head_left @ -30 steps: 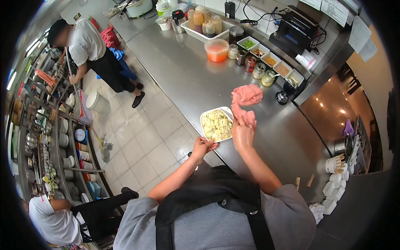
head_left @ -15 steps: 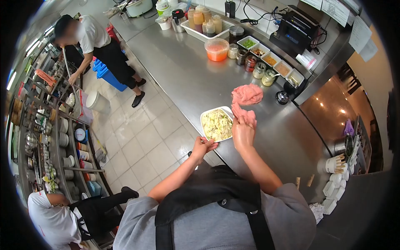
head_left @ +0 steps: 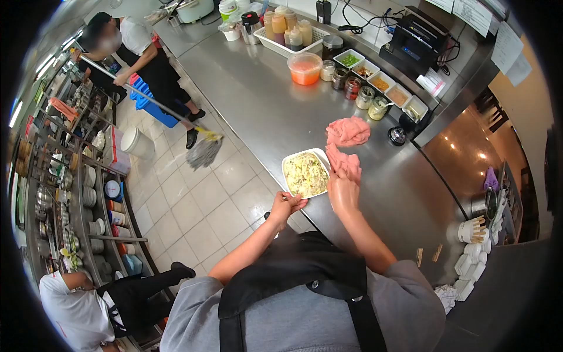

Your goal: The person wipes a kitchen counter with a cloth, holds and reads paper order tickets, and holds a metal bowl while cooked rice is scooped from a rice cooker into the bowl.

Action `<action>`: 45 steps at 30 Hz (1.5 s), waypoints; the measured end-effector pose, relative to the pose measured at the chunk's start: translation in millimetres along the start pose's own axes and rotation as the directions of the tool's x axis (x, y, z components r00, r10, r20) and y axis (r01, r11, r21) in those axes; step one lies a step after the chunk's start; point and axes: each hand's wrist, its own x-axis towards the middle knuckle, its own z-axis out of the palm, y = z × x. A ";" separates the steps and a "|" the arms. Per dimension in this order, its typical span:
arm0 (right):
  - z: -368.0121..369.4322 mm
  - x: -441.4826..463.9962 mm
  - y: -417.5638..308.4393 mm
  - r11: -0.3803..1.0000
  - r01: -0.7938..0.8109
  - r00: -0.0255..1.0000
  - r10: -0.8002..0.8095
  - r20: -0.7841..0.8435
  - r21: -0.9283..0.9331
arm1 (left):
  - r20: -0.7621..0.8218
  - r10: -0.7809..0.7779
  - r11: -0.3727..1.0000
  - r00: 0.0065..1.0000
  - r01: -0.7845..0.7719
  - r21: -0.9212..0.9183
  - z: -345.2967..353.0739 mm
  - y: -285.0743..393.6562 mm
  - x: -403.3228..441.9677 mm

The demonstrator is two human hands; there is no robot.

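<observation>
A white square bowl (head_left: pixel 320 152) filled with fried rice (head_left: pixel 305 175), flecked yellow and green, sits at the near edge of the steel counter. My left hand (head_left: pixel 286 206) grips the bowl's lower left rim, thumb on top and fingers underneath. On the other side, my right hand (head_left: pixel 342 190) is closed on a pink cloth (head_left: pixel 346 164) against the bowl's right rim. Part of that cloth is hidden by my fingers. A bunched pink cloth (head_left: pixel 350 130) lies just beyond it; whether the two are one piece, I cannot tell.
Jars (head_left: pixel 352 90), small white condiment trays (head_left: pixel 383 82) and a tub of orange liquid (head_left: pixel 305 69) line the counter's back. A black printer (head_left: pixel 417 41) stands behind. Across the tiled floor, one person (head_left: pixel 146 58) holds a mop (head_left: pixel 205 151); another (head_left: pixel 79 311) is at the lower left shelves.
The person across the aisle has swung the mop out onto the floor toward the counter. My hands, the bowl and the cloth have hardly moved.
</observation>
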 end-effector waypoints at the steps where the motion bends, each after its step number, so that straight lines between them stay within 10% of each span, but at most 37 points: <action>1: 0.8 -3.4 0.2 0.998 0.005 1.000 -0.006 0.015 0.063 | -0.014 -0.014 1.000 1.000 0.014 -0.006 1.2 2.3 -1.4; 18: 13.0 -30.6 31.9 0.888 -0.047 0.998 0.058 -0.009 0.458 | 0.104 -0.057 0.998 0.993 0.055 0.020 2.3 -6.4 -4.3; 23: 10.9 -5.5 55.8 0.820 0.093 0.928 0.134 -0.349 0.564 | 0.038 -0.036 0.997 0.999 0.033 0.074 7.8 -3.2 -8.8; 27: -20.4 59.3 119.0 0.641 -0.156 0.804 0.524 -0.281 0.751 | 0.079 0.024 0.992 0.997 -0.033 0.118 2.2 -2.5 -6.2; 33: -15.0 164.3 234.5 0.632 -0.283 0.646 0.681 -0.344 0.721 | 0.060 0.000 0.990 0.998 -0.008 0.139 5.8 -2.8 -7.1; 35: 22.4 200.4 302.7 0.758 -0.551 0.729 0.641 -0.241 0.348 | 0.073 0.010 0.992 0.997 -0.019 0.124 3.0 -7.0 -3.9; 39: -13.0 201.0 259.6 0.816 -0.456 0.781 0.559 -0.279 0.357 | 0.112 0.028 0.993 0.993 -0.041 0.113 5.2 -3.2 -7.2; 42: -41.8 169.1 196.5 0.886 -0.463 0.833 0.433 -0.345 -0.005 | 0.120 0.036 0.993 0.992 -0.049 0.109 2.1 -4.6 -3.4; 45: -23.5 123.4 140.9 0.987 -0.140 0.939 0.159 -0.306 0.081 | 0.093 0.046 0.994 0.995 -0.054 0.090 5.0 -5.8 0.7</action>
